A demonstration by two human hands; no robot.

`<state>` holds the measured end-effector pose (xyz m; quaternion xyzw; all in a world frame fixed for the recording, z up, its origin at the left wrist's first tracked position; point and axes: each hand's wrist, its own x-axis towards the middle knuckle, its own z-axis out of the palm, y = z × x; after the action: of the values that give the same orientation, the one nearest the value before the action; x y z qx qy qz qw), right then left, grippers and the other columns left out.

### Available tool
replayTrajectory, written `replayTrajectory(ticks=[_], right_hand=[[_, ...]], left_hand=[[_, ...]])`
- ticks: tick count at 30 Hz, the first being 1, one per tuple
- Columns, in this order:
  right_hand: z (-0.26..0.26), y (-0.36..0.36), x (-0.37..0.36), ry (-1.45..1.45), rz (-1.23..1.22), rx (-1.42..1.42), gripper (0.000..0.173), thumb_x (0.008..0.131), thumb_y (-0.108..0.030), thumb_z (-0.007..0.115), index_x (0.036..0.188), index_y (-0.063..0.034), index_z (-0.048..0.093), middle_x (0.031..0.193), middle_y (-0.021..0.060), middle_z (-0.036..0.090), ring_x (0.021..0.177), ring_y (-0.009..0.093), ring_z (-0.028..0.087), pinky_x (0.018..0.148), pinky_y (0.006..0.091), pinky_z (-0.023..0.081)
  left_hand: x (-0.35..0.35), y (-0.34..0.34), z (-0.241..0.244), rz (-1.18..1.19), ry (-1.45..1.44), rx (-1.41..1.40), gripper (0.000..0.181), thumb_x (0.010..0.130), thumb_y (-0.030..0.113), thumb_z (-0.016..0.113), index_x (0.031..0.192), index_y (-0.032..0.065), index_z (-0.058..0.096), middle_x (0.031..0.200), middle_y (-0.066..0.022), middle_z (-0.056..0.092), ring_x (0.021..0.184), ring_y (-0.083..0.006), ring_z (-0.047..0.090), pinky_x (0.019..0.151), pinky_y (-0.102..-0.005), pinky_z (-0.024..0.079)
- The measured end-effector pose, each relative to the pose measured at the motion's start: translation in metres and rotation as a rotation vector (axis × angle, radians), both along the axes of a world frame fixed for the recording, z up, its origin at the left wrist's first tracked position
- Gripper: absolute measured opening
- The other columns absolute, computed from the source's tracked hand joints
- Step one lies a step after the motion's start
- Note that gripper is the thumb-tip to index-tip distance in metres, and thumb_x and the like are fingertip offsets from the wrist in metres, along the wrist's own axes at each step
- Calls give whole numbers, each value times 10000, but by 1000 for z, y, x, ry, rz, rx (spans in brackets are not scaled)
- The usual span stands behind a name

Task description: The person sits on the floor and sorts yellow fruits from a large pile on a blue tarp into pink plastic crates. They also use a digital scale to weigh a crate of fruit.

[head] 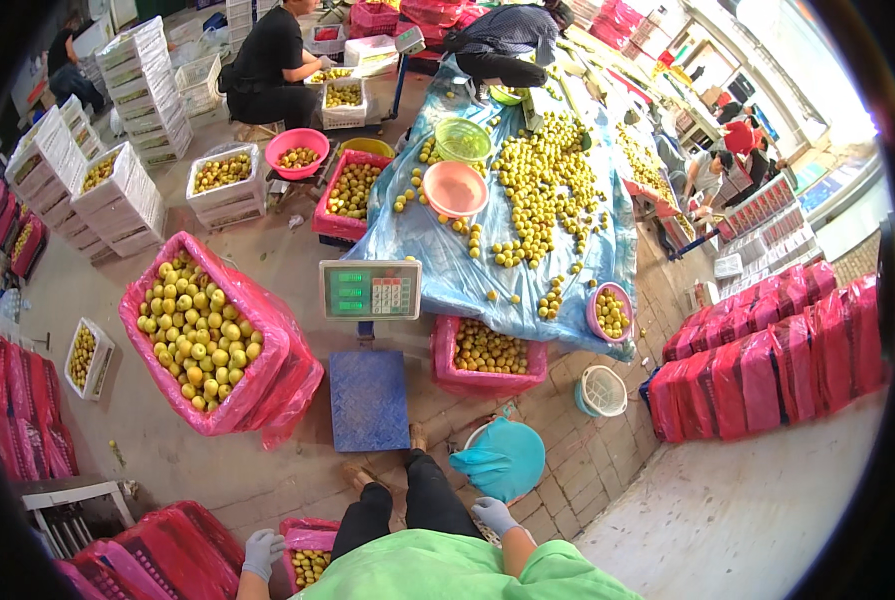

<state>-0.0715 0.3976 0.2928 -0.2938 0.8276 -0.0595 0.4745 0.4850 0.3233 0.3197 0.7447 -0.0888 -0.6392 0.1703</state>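
My left hand [264, 553], in a pale glove, hangs empty beside a pink-lined crate [291, 541] holding yellow-green round fruit [309, 568]. By my right thigh is my gloved right hand [494, 515], fingers loosely bent with nothing seen in them. A bucket or stool under a turquoise cover [511, 454] stands just beyond it. In front of my feet lies the blue platform [370, 401] of a digital scale, bare on top. Its lit display [371, 290] rises behind. Left of the scale, a large pink-lined crate [288, 358] is full of fruit [201, 330].
Loose fruit [541, 195] covers a blue plastic sheet [410, 262], with a pink basin [455, 189] among it. Another pink-lined crate [468, 381] sits at its near edge. Stacked white crates [143, 90] and red-wrapped crates [762, 367] flank the floor. One person [267, 67] sits; another [503, 37] crouches.
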Motion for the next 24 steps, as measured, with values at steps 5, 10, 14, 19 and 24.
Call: replayTrajectory(ticks=[5,10,14,19,24], right_hand=[[12,-15,10,-280,-386,3,389,879,-169,658,1224,4,610,941,83,687,801,156,663,652,276,531],[21,-11,10,-328,-475,25,430,890,-139,638,1280,16,548,998,93,681,794,162,669,643,282,536],[31,-1,11,-303,-543,69,360,878,-100,640,1210,33,592,961,100,677,734,160,650,615,292,530],[40,-4,12,-299,-514,132,315,884,-113,632,1174,7,610,893,61,659,700,143,629,585,267,500],[32,-23,22,-355,-448,31,288,881,-150,643,1137,-17,642,937,73,683,772,164,662,637,286,515]], left_hand=[[-2,13,-3,-95,37,98,279,913,229,581,1150,84,565,996,-114,685,813,-227,669,698,-364,523],[-21,2,-7,-294,9,159,252,894,218,602,1100,74,595,980,-100,679,853,-223,662,698,-355,527],[-34,-29,-10,-387,25,128,300,918,228,581,1177,77,581,1030,-98,688,858,-209,671,746,-353,542],[-42,-59,-6,-272,70,-25,285,930,206,562,1177,66,586,1050,-110,685,886,-210,656,768,-352,541],[-39,-59,4,-250,32,14,270,892,171,592,1129,42,609,991,-105,691,834,-183,655,711,-302,529]])
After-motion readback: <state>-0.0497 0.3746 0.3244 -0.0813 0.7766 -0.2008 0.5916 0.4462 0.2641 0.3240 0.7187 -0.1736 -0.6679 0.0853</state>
